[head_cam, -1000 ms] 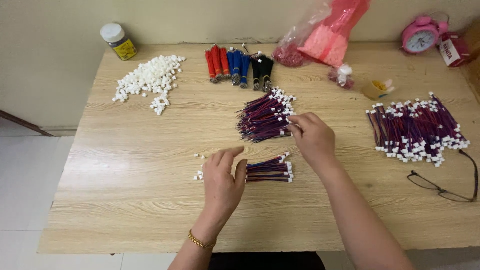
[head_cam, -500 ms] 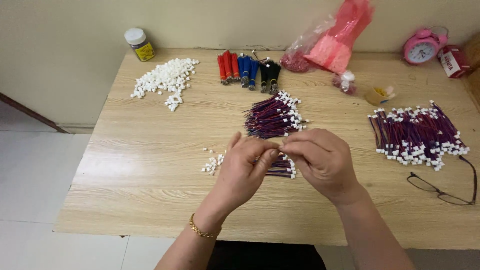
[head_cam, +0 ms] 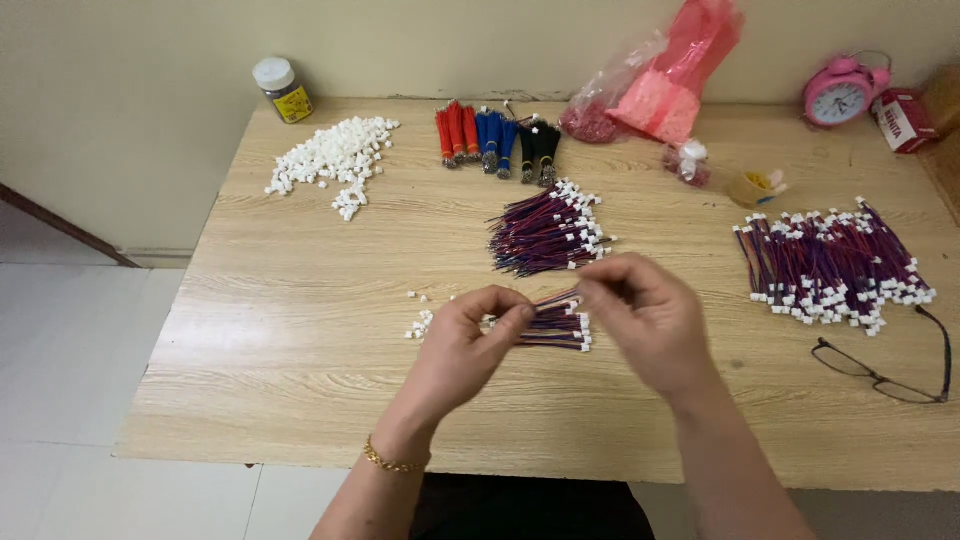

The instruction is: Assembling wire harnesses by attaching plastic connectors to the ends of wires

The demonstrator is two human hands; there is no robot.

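Both hands meet over the middle of the table (head_cam: 300,340). The left hand (head_cam: 462,345) has its fingers (head_cam: 505,312) curled and pinched together on something small at the tips; what it is cannot be made out. The right hand (head_cam: 648,315) has its fingers (head_cam: 600,280) pinched on a thin wire (head_cam: 560,297) that runs between the two hands, just above a small wire bundle (head_cam: 555,328) lying on the table directly under and between the fingertips.

Just left of the left fingers lie a few loose white connectors (head_cam: 420,322). Just beyond the fingers, farther up the table, sits a larger wire pile (head_cam: 545,235) with white ends. Well off to the right of the right hand lies a big heap of finished wires (head_cam: 835,265), and near it, closer to the table's front edge, a pair of glasses (head_cam: 880,375).

Far beyond the left hand is a mound of white connectors (head_cam: 335,160), with a jar (head_cam: 282,90) behind it. At the back, past the wire pile, stand red, blue and black spools (head_cam: 495,140), a pink bag (head_cam: 665,85), a small yellow cup (head_cam: 752,187) and a pink clock (head_cam: 838,92). A gold bracelet (head_cam: 392,462) circles the left wrist.
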